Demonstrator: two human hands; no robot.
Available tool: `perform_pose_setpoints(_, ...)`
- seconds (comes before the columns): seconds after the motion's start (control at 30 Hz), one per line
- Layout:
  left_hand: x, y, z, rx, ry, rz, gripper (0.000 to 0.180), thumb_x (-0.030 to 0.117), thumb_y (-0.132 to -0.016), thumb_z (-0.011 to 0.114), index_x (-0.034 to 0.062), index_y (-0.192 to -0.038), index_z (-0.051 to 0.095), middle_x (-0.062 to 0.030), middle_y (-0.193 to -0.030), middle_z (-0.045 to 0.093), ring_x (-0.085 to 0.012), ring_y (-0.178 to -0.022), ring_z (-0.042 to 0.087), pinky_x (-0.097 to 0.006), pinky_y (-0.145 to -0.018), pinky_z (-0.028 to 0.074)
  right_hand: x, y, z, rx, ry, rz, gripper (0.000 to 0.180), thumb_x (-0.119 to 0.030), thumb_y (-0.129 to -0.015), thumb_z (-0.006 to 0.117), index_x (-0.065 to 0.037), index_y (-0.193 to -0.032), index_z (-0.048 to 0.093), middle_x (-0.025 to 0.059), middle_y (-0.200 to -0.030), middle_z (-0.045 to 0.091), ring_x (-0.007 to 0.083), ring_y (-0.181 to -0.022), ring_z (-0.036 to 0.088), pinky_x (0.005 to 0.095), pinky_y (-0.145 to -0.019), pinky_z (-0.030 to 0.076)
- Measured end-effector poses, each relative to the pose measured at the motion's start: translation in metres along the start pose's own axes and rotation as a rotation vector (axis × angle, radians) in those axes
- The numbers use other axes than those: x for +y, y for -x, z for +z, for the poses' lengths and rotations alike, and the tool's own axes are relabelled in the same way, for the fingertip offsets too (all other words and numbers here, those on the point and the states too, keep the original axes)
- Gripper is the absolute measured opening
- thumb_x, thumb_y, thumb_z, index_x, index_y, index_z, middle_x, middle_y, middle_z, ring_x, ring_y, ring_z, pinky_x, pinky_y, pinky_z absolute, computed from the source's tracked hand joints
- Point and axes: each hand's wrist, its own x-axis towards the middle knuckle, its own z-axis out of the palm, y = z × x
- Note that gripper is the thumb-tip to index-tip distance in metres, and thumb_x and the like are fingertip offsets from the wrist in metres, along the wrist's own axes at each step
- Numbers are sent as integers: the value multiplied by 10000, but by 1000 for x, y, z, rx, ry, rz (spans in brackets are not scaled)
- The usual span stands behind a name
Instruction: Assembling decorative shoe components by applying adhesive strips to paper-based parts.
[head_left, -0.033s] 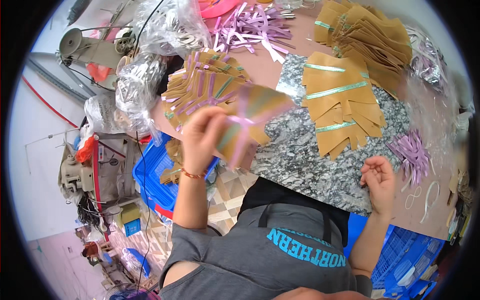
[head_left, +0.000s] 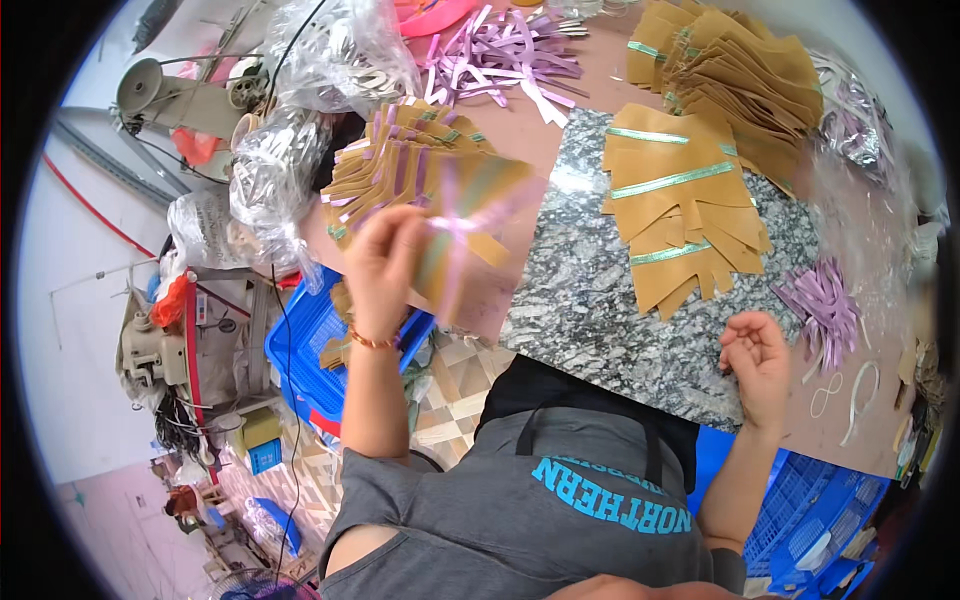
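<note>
A: State of the hands?
B: Right hand point(head_left: 757, 355): loosely curled, contents indeterminate. Left hand point(head_left: 387, 258): holding a flat tan lilac-and-green-ribboned sheet point(head_left: 456, 224) above the pinkish bench point(head_left: 602, 75).
A: Progress?
B: Apparently remaining: green-striped tan sheets point(head_left: 680, 205) on the speckled grey slab point(head_left: 600, 335). Apparently done: lilac-ribboned tan sheets point(head_left: 395, 170) beyond the left hand.

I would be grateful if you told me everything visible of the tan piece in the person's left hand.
The tan piece looks like a thin, flexible sheet, though its exact material is unclear. Lilac ribbons cross near its middle, paler where they meet, and greenish stripes show too. The left hand grips its left side, holding it in front of the ribboned tan stack. Blur softens its outline, and whether it touches the stack cannot be told.
</note>
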Motion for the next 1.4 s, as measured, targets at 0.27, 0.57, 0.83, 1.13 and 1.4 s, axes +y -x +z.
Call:
perform_pose_setpoints(0.27,21,-33,58,8,-295,532,239,15,-788,733,72,-1019,716,-102,-967,681,-299,-944,619,-395,-845,496,-9,-8,15,-34,-55,5,221,18,-918,630,7,-1136,601,39,-944,633,64,-777,582,212,-674,500)
perform_pose_setpoints(0.57,64,-79,215,-295,-278,659,214,116,-809,715,50,-1012,703,-146,-913,686,-349,-924,634,-426,-813,511,-8,9,44,33,553,-231,310,-72,-834,731,-67,-1130,640,70,-1014,651,161,-884,653,308,-762,544)
perform_pose_setpoints(0.83,54,-83,220,-329,-140,626,87,68,-818,707,45,-881,652,-145,-882,640,-339,-867,617,-397,-765,506,-6,-14,81,-127,1199,-510,916,-512,-738,773,-13,-1432,444,207,-1513,380,383,-1428,326,520,-1180,230)
perform_pose_setpoints(1.13,136,-44,122,-679,172,436,121,26,-915,649,-10,-1026,618,-23,-884,620,-73,-821,557,-260,-750,479,-32,-20,-31,544,965,-608,173,-132,-825,693,-64,-985,695,99,-1027,685,315,-985,630,418,-893,498)
perform_pose_setpoints(1.4,163,38,247,-1017,111,998,448,64,-760,730,52,-1189,603,-135,-1178,614,-338,-1100,583,-422,-962,474,-52,-29,-125,477,1310,-409,144,-96,-801,693,-78,-943,688,70,-1000,656,297,-1020,571,411,-900,464)
